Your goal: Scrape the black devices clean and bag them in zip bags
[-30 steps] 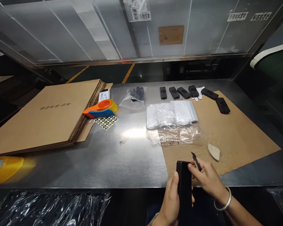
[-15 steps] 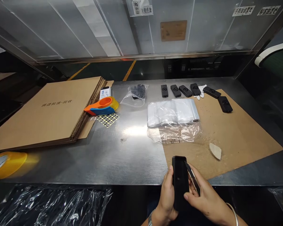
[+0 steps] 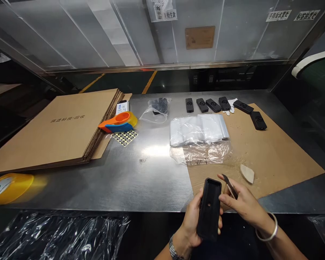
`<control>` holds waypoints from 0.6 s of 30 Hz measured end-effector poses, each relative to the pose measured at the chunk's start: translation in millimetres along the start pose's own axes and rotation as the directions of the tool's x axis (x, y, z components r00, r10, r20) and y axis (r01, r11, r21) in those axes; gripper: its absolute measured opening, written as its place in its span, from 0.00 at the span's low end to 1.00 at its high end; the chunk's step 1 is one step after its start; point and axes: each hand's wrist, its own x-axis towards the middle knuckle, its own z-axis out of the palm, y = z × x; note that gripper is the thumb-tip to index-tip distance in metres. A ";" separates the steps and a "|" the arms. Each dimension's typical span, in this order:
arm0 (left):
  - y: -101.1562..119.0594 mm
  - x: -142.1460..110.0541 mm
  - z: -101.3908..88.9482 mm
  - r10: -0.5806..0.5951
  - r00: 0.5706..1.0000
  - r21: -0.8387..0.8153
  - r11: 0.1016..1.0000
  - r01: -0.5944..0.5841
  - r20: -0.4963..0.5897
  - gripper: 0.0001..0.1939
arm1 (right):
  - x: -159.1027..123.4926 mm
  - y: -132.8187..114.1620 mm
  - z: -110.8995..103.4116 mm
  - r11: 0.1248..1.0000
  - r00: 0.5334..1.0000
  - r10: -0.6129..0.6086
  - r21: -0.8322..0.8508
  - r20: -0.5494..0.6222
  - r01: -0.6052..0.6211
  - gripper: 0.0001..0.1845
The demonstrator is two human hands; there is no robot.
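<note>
My left hand (image 3: pixel 191 218) grips a hollow black plastic case (image 3: pixel 209 216), tilted with its open side up toward me. A small hole shows in its floor. Just right of the case, my right hand (image 3: pixel 242 202) is closed on a slim dark tool (image 3: pixel 230 186) that looks like tweezers, with its tip pointing up and left, apart from the case. Beyond my hands, a pale wedge-shaped piece (image 3: pixel 247 173) lies on a flat cardboard sheet (image 3: pixel 281 159). Several black devices (image 3: pixel 213 105) with round marks stand in a row at the back.
Clear plastic bags (image 3: pixel 199 130) lie mid-table. Stacked cardboard (image 3: pixel 51 133), an orange-blue tape dispenser (image 3: pixel 119 122) and a sticker sheet (image 3: pixel 125 137) are on the left. A yellow tape roll (image 3: pixel 18 187) sits at the front-left edge. A white glove (image 3: pixel 229 106) lies among the devices.
The case has turned and tilted so more of its inside shows, and moved slightly right. My right hand has drawn up and right, taking the tool away from the case's rim.
</note>
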 end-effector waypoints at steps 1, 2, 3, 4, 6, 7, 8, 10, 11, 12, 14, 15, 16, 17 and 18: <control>-0.7 0.1 -0.1 0.002 1.000 0.011 1.000 -0.002 0.009 0.33 | 3.6 -2.3 0.1 1.000 0.999 -0.007 0.026 0.054 0.006 0.32; -0.9 0.1 -0.7 0.005 1.000 0.020 1.000 -0.005 0.022 0.33 | 6.3 -4.0 0.5 0.999 0.997 -0.019 0.045 0.080 0.016 0.29; -0.6 -0.1 -1.8 0.005 0.999 0.030 1.000 -0.006 0.043 0.33 | 8.0 -5.0 0.9 0.998 0.996 -0.028 0.053 0.084 0.024 0.26; 0.4 -0.6 -3.4 0.015 0.998 0.039 0.999 -0.017 0.065 0.32 | 8.8 -5.1 1.1 0.998 0.997 -0.037 0.054 0.067 0.033 0.23; 4.7 -2.4 -7.4 0.076 0.992 0.051 0.995 -0.082 0.102 0.25 | 7.7 -2.7 1.0 0.997 0.999 -0.051 0.063 0.007 0.051 0.19; 7.6 -3.5 -9.4 0.125 0.986 0.053 0.990 -0.131 0.107 0.22 | 6.1 -0.2 0.9 0.995 0.998 -0.056 0.080 -0.028 0.058 0.18; 10.8 -4.7 -11.0 0.182 0.979 0.049 0.981 -0.187 0.096 0.20 | 3.9 3.0 1.2 0.993 0.995 -0.064 0.096 -0.075 0.071 0.17; 16.1 -6.5 -12.7 0.307 0.951 -0.001 0.952 -0.308 0.044 0.19 | -1.9 11.1 4.8 0.988 0.973 -0.096 0.095 -0.209 0.118 0.16; 17.4 -6.7 -12.6 0.364 0.931 -0.048 0.931 -0.363 0.020 0.20 | -5.4 15.7 8.6 0.987 0.952 -0.111 0.080 -0.284 0.139 0.16; 17.7 -6.5 -12.0 0.421 0.907 -0.097 0.903 -0.419 0.005 0.21 | -9.0 20.7 13.5 0.986 0.926 -0.123 0.064 -0.357 0.156 0.16; 15.1 -5.4 -9.8 0.528 0.849 -0.147 0.839 -0.524 -0.012 0.20 | -16.4 31.8 25.4 0.983 0.872 -0.142 0.037 -0.468 0.180 0.16; 12.9 -4.9 -8.7 0.563 0.826 -0.132 0.817 -0.561 -0.021 0.19 | -19.9 37.8 30.8 0.981 0.854 -0.152 0.030 -0.497 0.193 0.17; 10.7 -4.7 -7.8 0.584 0.811 -0.093 0.806 -0.585 -0.037 0.19 | -23.2 43.7 34.6 0.977 0.852 -0.169 0.027 -0.496 0.210 0.18; 8.7 -5.1 -7.1 0.597 0.800 -0.040 0.799 -0.600 -0.060 0.21 | -26.1 49.2 36.2 0.972 0.864 -0.195 0.026 -0.464 0.233 0.21; 7.4 -6.0 -6.7 0.610 0.787 0.017 0.791 -0.612 -0.089 0.23 | -28.5 53.7 35.5 0.963 0.885 -0.234 0.027 -0.403 0.267 0.26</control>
